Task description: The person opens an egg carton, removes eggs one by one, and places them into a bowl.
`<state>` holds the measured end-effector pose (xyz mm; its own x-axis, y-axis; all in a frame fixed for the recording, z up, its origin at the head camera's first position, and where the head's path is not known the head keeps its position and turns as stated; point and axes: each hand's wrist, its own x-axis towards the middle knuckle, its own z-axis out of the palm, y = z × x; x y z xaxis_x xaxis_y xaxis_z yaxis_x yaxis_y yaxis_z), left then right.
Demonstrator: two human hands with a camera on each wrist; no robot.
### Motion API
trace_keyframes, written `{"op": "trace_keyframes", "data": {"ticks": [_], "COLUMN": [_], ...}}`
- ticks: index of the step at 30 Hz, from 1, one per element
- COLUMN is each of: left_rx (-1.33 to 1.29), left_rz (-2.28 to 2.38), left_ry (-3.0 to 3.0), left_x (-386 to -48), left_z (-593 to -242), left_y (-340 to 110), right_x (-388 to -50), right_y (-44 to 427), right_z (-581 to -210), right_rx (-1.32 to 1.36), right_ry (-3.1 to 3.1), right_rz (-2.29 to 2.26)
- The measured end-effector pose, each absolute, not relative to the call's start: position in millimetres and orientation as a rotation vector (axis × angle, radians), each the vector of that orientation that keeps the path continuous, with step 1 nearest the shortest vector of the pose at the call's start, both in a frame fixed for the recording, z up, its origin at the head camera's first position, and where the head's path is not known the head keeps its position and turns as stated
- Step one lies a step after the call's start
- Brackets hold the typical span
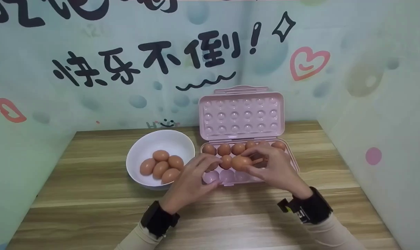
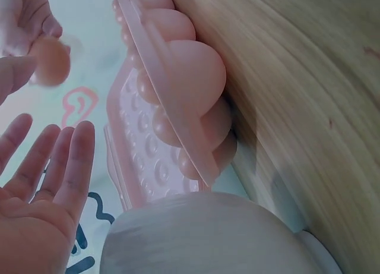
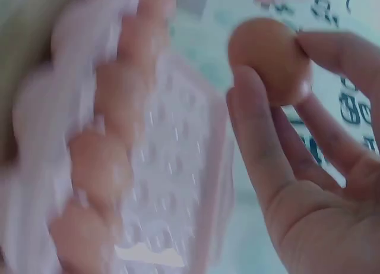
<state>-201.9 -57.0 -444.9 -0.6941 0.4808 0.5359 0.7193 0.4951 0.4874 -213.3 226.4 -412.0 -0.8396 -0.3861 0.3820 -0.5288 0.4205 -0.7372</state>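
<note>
My right hand (image 1: 274, 168) pinches a brown egg (image 1: 241, 163) between thumb and fingers above the pink egg carton (image 1: 228, 183). The right wrist view shows that egg (image 3: 270, 60) held clear of the carton. Loosely spread and holding nothing, my left hand (image 2: 50, 194) hovers over the carton's left side. The carton's dimpled lid (image 1: 241, 118) stands raised at the back. Brown eggs (image 1: 224, 149) sit along its back row, with another egg (image 1: 226, 161) in the middle row. Some front-row cups (image 1: 211, 177) hold no egg. My hands hide part of the carton.
Left of the carton stands a white bowl (image 1: 135, 152) with several brown eggs (image 1: 160, 169). Both rest on a wood-grain table (image 1: 92, 208). A printed backdrop (image 1: 168, 104) rises behind the table, and pale walls stand on both sides.
</note>
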Motion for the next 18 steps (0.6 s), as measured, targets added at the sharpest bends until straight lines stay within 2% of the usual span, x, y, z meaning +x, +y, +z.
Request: {"op": "trace_keyframes", "data": {"ticks": [9, 18], "left_rx": [-1.080, -1.098], "left_rz": [-1.018, -1.041], "left_ry": [-2.331, -2.265], "left_x": [-197, -193], "left_z": [-447, -450], "left_y": [-49, -45], "right_x": [-200, -193], "right_y": [200, 196], "right_z": [-423, -425], "right_rx": [0.837, 0.886], "right_ry": [-2.540, -2.527], "right_rz": [1.629, 1.760]}}
